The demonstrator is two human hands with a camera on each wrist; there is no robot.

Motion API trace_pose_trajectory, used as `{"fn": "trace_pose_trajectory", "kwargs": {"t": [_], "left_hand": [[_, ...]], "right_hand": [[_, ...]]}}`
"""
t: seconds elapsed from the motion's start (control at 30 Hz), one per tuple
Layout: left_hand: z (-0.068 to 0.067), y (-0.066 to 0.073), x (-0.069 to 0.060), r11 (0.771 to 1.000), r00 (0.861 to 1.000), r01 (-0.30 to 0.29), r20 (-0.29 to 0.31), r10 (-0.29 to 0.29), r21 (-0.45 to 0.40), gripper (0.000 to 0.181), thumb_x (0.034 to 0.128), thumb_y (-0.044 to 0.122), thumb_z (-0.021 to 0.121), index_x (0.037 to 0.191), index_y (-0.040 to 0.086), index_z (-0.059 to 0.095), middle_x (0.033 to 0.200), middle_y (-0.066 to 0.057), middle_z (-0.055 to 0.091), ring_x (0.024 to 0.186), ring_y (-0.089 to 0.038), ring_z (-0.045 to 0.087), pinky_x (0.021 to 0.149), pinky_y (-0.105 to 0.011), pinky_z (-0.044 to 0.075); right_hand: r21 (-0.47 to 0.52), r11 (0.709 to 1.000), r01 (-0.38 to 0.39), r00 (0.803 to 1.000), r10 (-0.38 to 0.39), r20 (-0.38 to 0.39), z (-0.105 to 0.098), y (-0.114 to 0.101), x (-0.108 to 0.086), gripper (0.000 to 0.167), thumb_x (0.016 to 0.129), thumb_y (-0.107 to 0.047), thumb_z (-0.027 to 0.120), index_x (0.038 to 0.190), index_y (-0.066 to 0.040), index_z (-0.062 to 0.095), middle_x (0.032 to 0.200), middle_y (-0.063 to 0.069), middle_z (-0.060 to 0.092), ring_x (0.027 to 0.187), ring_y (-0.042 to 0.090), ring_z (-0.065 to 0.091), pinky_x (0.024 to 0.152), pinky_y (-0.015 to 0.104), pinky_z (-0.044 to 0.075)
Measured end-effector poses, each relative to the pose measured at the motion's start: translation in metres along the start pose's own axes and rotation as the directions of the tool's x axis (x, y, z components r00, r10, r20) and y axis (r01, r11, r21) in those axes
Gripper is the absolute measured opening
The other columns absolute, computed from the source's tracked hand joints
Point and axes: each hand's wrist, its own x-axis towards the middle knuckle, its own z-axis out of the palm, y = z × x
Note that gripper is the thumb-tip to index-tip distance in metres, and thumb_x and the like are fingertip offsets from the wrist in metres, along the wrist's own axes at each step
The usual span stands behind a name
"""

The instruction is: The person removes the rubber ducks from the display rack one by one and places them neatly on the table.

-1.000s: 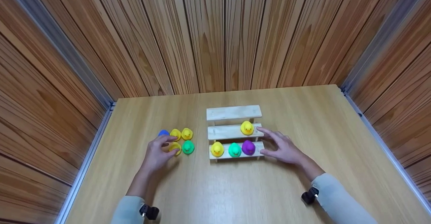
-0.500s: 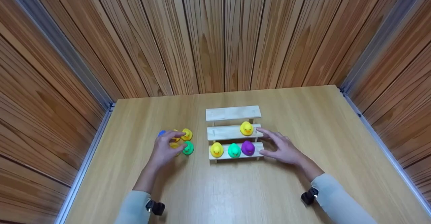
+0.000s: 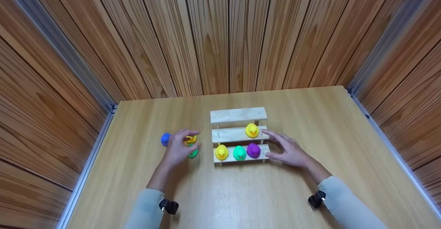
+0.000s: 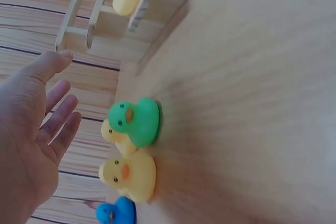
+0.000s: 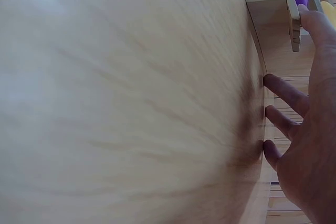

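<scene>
My left hand (image 3: 180,147) hovers over a group of toy ducks to the left of a wooden three-step rack (image 3: 237,114), fingers spread and holding nothing. Beneath it lie a green duck (image 4: 137,121) and several yellow ducks (image 4: 137,176); the hand partly hides them in the head view. The blue duck (image 3: 165,139) sits at the group's left. Against the rack's right end, my right hand (image 3: 291,151) rests with its thumb by the bottom step and a finger by the middle one. On the bottom step sit a yellow duck (image 3: 222,152), a green duck (image 3: 239,153) and a purple duck (image 3: 253,150).
Another yellow duck (image 3: 252,130) sits at the right of the middle step. The rack stands on a wooden table (image 3: 241,194). Wood-plank walls (image 3: 220,36) with metal corner posts enclose the back and sides.
My left hand has moved right across the duck group, from the left ducks towards the green one, uncovering the blue duck. My right hand has stayed at the rack's end.
</scene>
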Motion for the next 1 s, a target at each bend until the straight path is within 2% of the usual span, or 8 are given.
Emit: {"fn": "trace_pose_trajectory", "kwargs": {"t": [0.3,0.53,0.63,1.0], "left_hand": [[0.014,0.015,0.012,0.999,0.999,-0.028,0.029,0.028,0.018,0.038,0.0963,0.011,0.09,0.133,0.011,0.08,0.133,-0.011,0.08,0.128,-0.033,0.074,0.115,-0.054,0.063],[0.025,0.024,0.019,0.997,0.996,-0.075,0.056,0.075,-0.003,0.036,0.0977,0.012,0.089,0.132,0.01,0.08,0.132,-0.012,0.08,0.128,-0.034,0.075,0.114,-0.053,0.064],[0.029,0.029,0.022,0.996,0.994,-0.087,0.07,0.087,-0.009,0.036,0.0984,0.013,0.088,0.133,0.009,0.08,0.133,-0.012,0.08,0.129,-0.035,0.074,0.115,-0.053,0.063],[0.041,0.046,0.031,0.998,0.989,-0.067,0.129,0.069,-0.017,0.039,0.1008,0.018,0.087,0.138,0.011,0.078,0.137,-0.01,0.078,0.13,-0.032,0.074,0.116,-0.053,0.062]], "right_hand": [[0.012,1.0,-0.014,1.0,0.014,0.011,0.0,-0.001,0.001,0.087,0.101,-0.046,0.084,0.174,-0.043,0.038,0.173,0.011,0.055,0.154,0.043,0.056,0.125,0.071,0.032],[0.003,1.0,-0.008,1.0,0.008,0.003,0.0,-0.001,0.001,0.084,0.102,-0.045,0.083,0.174,-0.038,0.041,0.169,0.011,0.06,0.151,0.043,0.056,0.121,0.071,0.034],[0.002,1.0,-0.008,1.0,0.008,0.004,0.0,-0.001,0.001,0.083,0.102,-0.045,0.082,0.174,-0.038,0.041,0.173,0.01,0.057,0.154,0.044,0.054,0.122,0.074,0.033],[0.016,1.0,-0.006,1.0,0.006,0.011,0.0,-0.001,0.001,0.084,0.103,-0.045,0.082,0.175,-0.038,0.039,0.175,0.012,0.054,0.155,0.046,0.052,0.125,0.079,0.031]]}}
